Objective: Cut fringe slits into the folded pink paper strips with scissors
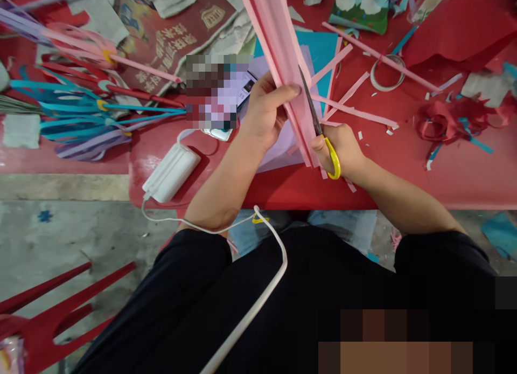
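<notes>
Long layered pink paper (pixel 285 56) slants across the top middle, its lower end over the table's front part. My left hand (pixel 269 107) is closed on it, thumb on top. In my right hand (pixel 339 147) are scissors (pixel 332 157) with yellow handles. Their dark blades point up and left, along the right side of the pink paper; a narrow pink piece stands out beyond them. Thin pink strips (pixel 355 112) lie to the right of the scissors. Under the hands are sheets of purple paper (pixel 278 142) and blue paper (pixel 321 50).
On the red table (pixel 404 185) are a white power bank (pixel 172 172) with a cable, a partly blurred phone (pixel 244 88), a tape roll (pixel 388 73), and bundles of blue strips (pixel 68 107) at left. Red curled paper (pixel 440 118) lies right. A red stool (pixel 44 320) stands lower left.
</notes>
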`<move>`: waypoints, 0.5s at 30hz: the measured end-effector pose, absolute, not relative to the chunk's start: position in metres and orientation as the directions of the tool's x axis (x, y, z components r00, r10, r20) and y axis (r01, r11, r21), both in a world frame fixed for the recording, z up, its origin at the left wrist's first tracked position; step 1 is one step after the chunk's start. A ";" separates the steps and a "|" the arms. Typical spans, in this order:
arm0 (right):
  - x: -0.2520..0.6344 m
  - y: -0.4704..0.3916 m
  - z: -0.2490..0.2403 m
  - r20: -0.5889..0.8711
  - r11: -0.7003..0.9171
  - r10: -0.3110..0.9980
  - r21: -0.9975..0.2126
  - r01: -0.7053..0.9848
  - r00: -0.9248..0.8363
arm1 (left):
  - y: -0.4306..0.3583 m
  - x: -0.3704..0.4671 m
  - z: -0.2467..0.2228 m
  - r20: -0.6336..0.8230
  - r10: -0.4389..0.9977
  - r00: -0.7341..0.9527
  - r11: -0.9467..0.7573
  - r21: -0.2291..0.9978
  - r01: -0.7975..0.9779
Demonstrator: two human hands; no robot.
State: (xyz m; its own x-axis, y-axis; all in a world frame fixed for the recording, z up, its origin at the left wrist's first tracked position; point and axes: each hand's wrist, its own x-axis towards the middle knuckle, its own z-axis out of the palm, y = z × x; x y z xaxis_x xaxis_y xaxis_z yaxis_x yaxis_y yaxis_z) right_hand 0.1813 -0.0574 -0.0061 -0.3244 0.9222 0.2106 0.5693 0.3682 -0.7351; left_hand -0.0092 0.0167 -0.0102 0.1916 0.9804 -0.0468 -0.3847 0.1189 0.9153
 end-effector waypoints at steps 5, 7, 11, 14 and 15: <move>0.183 -0.054 -0.010 0.221 0.373 0.923 -0.712 0.594 -0.316 | 0.014 -0.011 -0.005 -0.055 0.980 0.190 0.121 0.926 -0.358; 0.183 -0.054 -0.008 0.212 0.394 0.911 -0.697 0.599 -0.354 | 0.012 -0.011 -0.001 -0.028 0.982 0.188 0.099 0.921 -0.376; 0.181 -0.055 -0.004 0.207 0.423 0.889 -0.714 0.557 -0.409 | 0.011 -0.012 0.007 0.039 0.992 0.121 0.023 0.882 -0.470; 0.180 -0.056 -0.003 0.231 0.434 0.881 -0.739 0.515 -0.412 | 0.014 -0.014 0.010 0.125 0.991 0.040 -0.081 0.824 -0.560; 0.180 -0.056 -0.003 0.236 0.439 0.878 -0.744 0.503 -0.417 | 0.015 -0.015 0.011 0.144 0.989 0.026 -0.104 0.815 -0.570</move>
State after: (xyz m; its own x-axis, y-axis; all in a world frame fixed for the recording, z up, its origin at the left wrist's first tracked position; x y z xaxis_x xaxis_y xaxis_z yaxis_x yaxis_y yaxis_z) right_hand 0.1802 -0.0561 -0.0032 -0.4168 0.8779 0.2358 0.5033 0.4389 -0.7444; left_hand -0.0154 0.0150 0.0109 0.0261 0.9892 0.1440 -0.5698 -0.1036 0.8152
